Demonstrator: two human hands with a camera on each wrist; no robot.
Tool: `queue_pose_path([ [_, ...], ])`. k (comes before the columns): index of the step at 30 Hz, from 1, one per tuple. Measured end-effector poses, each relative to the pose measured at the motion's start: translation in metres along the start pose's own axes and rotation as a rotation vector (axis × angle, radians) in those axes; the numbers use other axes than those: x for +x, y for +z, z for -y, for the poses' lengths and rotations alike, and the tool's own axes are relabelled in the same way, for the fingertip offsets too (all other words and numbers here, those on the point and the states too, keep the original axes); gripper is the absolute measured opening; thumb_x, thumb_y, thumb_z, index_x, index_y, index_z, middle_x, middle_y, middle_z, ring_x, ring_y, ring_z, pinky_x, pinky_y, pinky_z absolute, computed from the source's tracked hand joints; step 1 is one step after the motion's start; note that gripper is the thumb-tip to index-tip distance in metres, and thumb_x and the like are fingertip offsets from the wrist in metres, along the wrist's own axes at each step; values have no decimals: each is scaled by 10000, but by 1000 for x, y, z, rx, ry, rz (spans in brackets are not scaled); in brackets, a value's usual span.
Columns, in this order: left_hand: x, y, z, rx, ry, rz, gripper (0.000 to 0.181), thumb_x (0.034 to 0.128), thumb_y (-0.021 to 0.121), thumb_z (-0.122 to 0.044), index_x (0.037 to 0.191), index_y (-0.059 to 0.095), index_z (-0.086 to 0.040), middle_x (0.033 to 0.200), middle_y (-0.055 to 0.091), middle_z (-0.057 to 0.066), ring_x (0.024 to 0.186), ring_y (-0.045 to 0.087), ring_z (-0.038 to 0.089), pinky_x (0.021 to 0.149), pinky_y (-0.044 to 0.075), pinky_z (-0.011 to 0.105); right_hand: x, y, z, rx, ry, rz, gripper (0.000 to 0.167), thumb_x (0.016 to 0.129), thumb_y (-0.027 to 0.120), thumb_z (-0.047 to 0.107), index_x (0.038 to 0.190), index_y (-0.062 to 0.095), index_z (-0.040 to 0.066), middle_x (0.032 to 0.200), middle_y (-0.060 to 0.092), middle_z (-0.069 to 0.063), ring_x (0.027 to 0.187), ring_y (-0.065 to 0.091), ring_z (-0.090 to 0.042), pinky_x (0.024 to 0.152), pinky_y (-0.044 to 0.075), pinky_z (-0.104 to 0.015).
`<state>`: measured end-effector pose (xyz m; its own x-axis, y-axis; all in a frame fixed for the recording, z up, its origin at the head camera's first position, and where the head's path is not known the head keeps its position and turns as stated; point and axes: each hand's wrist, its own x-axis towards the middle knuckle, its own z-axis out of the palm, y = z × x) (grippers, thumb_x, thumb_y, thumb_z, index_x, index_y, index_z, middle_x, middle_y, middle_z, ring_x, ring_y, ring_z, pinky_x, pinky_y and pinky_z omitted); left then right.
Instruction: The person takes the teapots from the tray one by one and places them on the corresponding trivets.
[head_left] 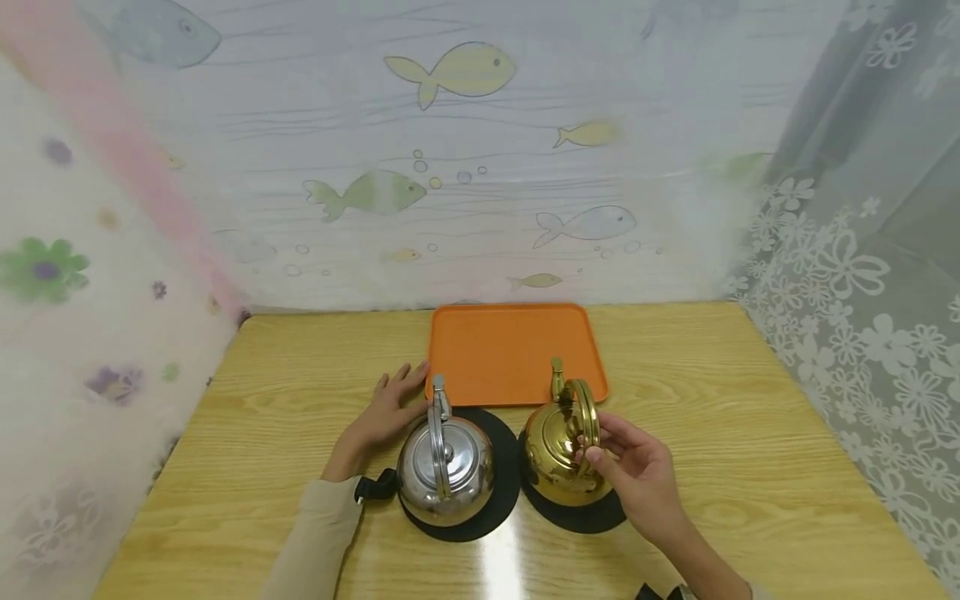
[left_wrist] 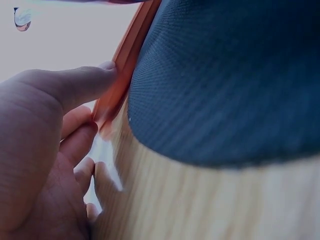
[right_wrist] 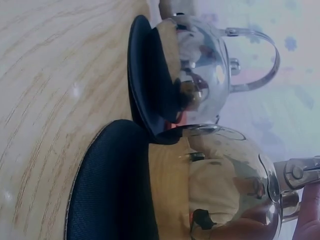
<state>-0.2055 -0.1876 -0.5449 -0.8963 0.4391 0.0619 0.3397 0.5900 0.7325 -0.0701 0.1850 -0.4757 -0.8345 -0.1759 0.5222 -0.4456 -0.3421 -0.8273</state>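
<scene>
A gold kettle (head_left: 551,442) stands on a round black mat (head_left: 585,518) in the head view. My right hand (head_left: 641,467) holds its arched handle from the right, with the thumb in front. To the left is a silver kettle (head_left: 465,467), upright on a second black mat (head_left: 506,475). My left hand (head_left: 386,412) lies beside the near left corner of an orange tray (head_left: 510,350), fingers extended. In the left wrist view, the thumb of the left hand (left_wrist: 40,130) touches the tray's rim (left_wrist: 131,55). Only a finger of the right hand (right_wrist: 309,215) shows in the right wrist view.
A wooden table (head_left: 712,433) carries everything, with the tray behind the two mats. Fish-patterned cloth (head_left: 480,200) hangs along the table's back edge. White floral lace (head_left: 862,333) borders the right side. A black strap (head_left: 378,485) on my left wrist is close to the silver kettle.
</scene>
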Motion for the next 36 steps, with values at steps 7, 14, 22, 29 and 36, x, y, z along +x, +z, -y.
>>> queue_pose_path([
  [7, 3, 4, -1, 11, 6, -6, 669, 1021, 627, -227, 1576, 324, -9, 1639, 319, 145, 1558, 105, 420, 1227, -82, 614, -7, -5, 8, -98, 42, -32, 393, 908, 549, -240, 1292, 574, -160, 1118, 714, -7, 971, 702, -104, 803, 605, -237],
  [14, 2, 3, -5, -5, 0, 6, 681, 1021, 627, -242, 1581, 313, -13, 1647, 297, 143, 1564, 90, 406, 1230, -87, 605, -11, -12, 15, -186, 54, -56, 372, 892, 577, -239, 1263, 551, -222, 1094, 727, 51, 956, 698, -67, 764, 606, -220],
  [22, 1, 5, -5, 0, 12, -3, 668, 1019, 627, -198, 1575, 316, 2, 1640, 302, 162, 1558, 92, 426, 1223, -90, 621, -13, -20, 12, -36, -26, -39, 475, 881, 499, -304, 1320, 577, -139, 1129, 714, -72, 988, 702, -140, 804, 596, -217],
  [29, 1, 3, -3, 15, 2, -4, 668, 1020, 625, -208, 1578, 317, -8, 1645, 302, 151, 1560, 97, 417, 1228, -83, 611, -19, -25, 6, -2, -16, 7, 501, 889, 457, -310, 1332, 574, -108, 1144, 705, -88, 991, 706, -147, 839, 591, -228],
  [36, -1, 4, -3, 30, 2, 0, 664, 1024, 619, -213, 1577, 317, -5, 1643, 301, 161, 1556, 97, 430, 1225, -81, 621, -16, -30, 17, -123, 89, 102, 435, 928, 468, -257, 1321, 578, -107, 1168, 707, -60, 1035, 687, -117, 835, 603, -262],
])
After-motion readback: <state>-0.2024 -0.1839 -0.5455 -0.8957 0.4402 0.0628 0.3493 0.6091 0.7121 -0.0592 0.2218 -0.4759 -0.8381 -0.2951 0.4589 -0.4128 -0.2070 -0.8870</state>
